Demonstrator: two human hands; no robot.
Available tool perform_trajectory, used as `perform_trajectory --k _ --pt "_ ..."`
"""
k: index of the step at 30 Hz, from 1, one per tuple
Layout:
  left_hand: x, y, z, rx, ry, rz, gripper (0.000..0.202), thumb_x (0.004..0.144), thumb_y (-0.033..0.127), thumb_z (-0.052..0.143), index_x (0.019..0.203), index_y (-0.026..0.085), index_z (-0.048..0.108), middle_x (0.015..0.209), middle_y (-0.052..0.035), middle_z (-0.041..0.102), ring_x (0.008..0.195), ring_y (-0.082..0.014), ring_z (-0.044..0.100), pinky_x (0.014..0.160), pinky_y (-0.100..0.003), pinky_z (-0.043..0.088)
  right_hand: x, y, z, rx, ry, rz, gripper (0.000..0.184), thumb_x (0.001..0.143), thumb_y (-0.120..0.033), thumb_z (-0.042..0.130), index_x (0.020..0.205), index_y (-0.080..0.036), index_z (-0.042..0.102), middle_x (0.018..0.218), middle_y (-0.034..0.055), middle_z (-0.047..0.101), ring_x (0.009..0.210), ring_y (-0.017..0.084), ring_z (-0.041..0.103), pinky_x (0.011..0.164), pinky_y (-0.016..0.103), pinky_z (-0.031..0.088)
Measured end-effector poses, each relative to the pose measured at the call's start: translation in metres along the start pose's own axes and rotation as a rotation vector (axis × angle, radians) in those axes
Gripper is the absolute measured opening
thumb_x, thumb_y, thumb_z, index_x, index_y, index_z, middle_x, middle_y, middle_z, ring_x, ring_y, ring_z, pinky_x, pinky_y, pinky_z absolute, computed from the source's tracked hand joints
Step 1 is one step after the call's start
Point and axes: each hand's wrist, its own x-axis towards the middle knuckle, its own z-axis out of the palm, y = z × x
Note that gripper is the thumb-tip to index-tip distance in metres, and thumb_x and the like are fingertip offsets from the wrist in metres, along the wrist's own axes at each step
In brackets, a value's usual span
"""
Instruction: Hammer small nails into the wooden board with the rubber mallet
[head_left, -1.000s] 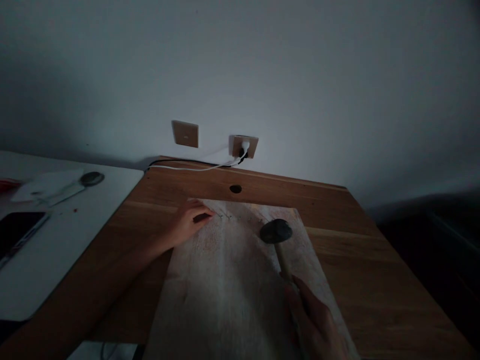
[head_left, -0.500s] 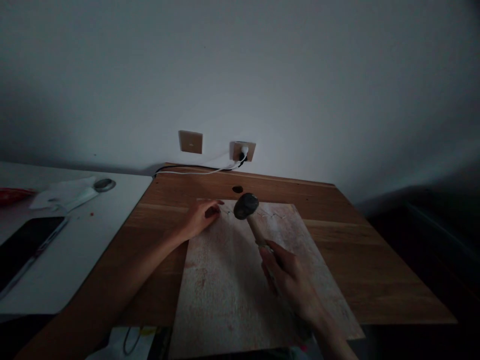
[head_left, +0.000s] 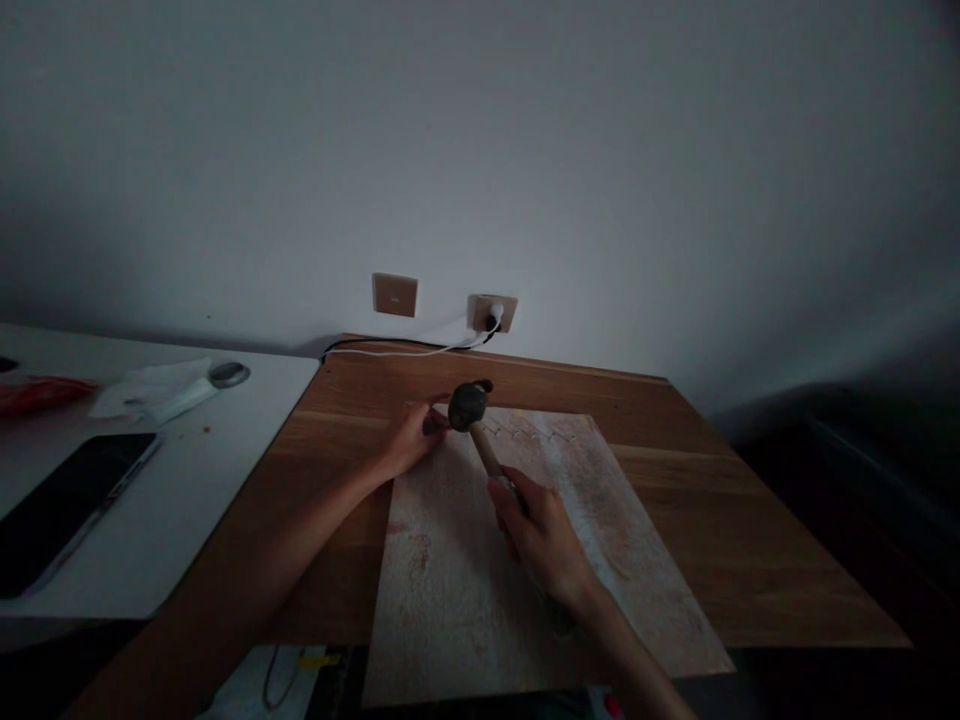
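Observation:
My right hand (head_left: 541, 535) is wrapped round the light wooden handle of a rubber mallet (head_left: 468, 406) with a dark, rounded head. The head is over the far left part of a pale, worn-looking board (head_left: 450, 600), right beside the fingertips of my left hand (head_left: 416, 437). The fingers of that hand are drawn together at the board's far left corner; what they pinch, if anything, is hidden by the mallet head and the dim light. Several thin nails (head_left: 555, 436) stand in a row along the board's far edge, with fine lines about them.
Under the board is a brown wooden tabletop (head_left: 712, 520), with cables (head_left: 405, 348) along the wall to a socket (head_left: 495, 312). On a white table (head_left: 187, 480) at left lie a phone (head_left: 71, 510), crumpled white paper (head_left: 154, 388), a round grey item (head_left: 229, 374) and a red packet (head_left: 41, 395).
The mallet and my right hand have moved left, bringing the head close to my left fingertips. The view has shifted slightly, moving the surroundings a little to the right.

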Motion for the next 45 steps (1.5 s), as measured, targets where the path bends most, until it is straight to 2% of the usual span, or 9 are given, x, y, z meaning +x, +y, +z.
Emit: perform_trajectory --k 6,11,14,18,21,26,34,40,45 --pt "0.0 -0.001 0.0 0.017 -0.008 0.035 0.052 0.076 0.013 0.073 0.127 0.023 0.067 0.09 -0.0005 0.079 0.084 -0.0216 0.073 0.08 -0.033 0.056 0.001 0.003 0.001 -0.039 0.005 -0.017 0.041 0.102 -0.052 0.046 0.094 -0.017 0.066 0.059 -0.0043 0.056 0.044 0.01 0.052 0.044 0.021 0.039" --pt "0.0 0.0 -0.003 0.069 -0.032 0.063 0.016 0.081 0.016 0.07 0.096 0.02 0.073 0.091 -0.0037 0.078 0.091 -0.0235 0.073 0.085 -0.034 0.055 -0.004 0.006 0.0 0.114 -0.001 0.048 0.048 0.099 -0.057 0.05 0.117 -0.015 0.066 0.063 -0.0046 0.059 0.041 0.01 0.05 0.039 0.02 0.038" --pt "-0.001 -0.001 -0.002 0.079 -0.029 0.094 0.025 0.081 0.016 0.071 0.105 0.021 0.071 0.093 -0.0035 0.077 0.096 -0.0238 0.072 0.093 -0.037 0.053 -0.023 0.009 -0.001 0.337 0.114 0.136 0.071 0.093 -0.065 0.058 0.145 -0.019 0.047 0.069 -0.0042 0.067 0.039 0.01 0.049 0.037 0.02 0.041" --pt "-0.002 -0.003 -0.001 0.105 -0.015 0.125 0.04 0.082 0.02 0.073 0.122 0.023 0.065 0.095 -0.0031 0.076 0.099 -0.0235 0.071 0.099 -0.042 0.05 -0.061 0.02 -0.005 0.544 0.325 0.248 0.089 0.088 -0.073 0.06 0.158 -0.03 0.027 0.09 0.0034 0.078 0.035 0.01 0.05 0.033 0.022 0.042" --pt "-0.001 -0.003 -0.001 0.139 -0.023 0.141 0.035 0.086 0.025 0.071 0.12 0.023 0.065 0.097 -0.0035 0.076 0.1 -0.0228 0.07 0.1 -0.043 0.05 -0.081 0.031 -0.011 0.588 0.388 0.287 0.081 0.092 -0.074 0.054 0.156 -0.029 0.034 0.095 0.006 0.079 0.04 0.012 0.056 0.036 0.024 0.045" --pt "-0.001 -0.002 -0.003 0.147 -0.025 0.154 0.03 0.091 0.032 0.065 0.118 0.022 0.065 0.101 -0.0055 0.075 0.099 -0.0232 0.069 0.098 -0.043 0.052 -0.078 0.045 -0.021 0.349 0.313 0.291 0.072 0.091 -0.08 0.045 0.13 -0.021 0.06 0.054 -0.0049 0.059 0.04 0.015 0.055 0.038 0.023 0.042" --pt "0.003 0.015 -0.011 0.374 0.111 0.126 0.024 0.095 0.037 0.055 0.109 0.021 0.067 0.113 -0.0106 0.069 0.11 -0.0289 0.066 0.103 -0.047 0.051 -0.074 0.044 -0.029 -0.204 0.058 0.009 0.056 0.105 -0.059 0.041 0.141 -0.021 0.061 0.064 -0.0013 0.065 0.068 0.022 0.07 0.064 0.03 0.053" --pt "-0.042 0.051 -0.018 0.615 0.247 -0.071 0.028 0.093 0.036 0.054 0.114 0.019 0.063 0.129 -0.0157 0.059 0.123 -0.0341 0.06 0.108 -0.053 0.05 -0.109 0.07 -0.031 -0.477 0.369 -0.306 0.034 0.11 -0.034 0.038 0.12 -0.02 0.068 0.093 0.0086 0.074 0.083 0.021 0.074 0.073 0.031 0.057" --pt "-0.11 0.073 0.003 0.667 0.213 -0.115 0.039 0.099 0.047 0.046 0.123 0.02 0.061 0.151 -0.0177 0.045 0.134 -0.0377 0.055 0.106 -0.054 0.053 -0.136 0.112 -0.051 -0.89 0.544 -0.415 0.037 0.106 -0.035 0.049 0.139 -0.022 0.059 0.134 0.0121 0.07 0.126 0.032 0.063 0.101 0.048 0.051"
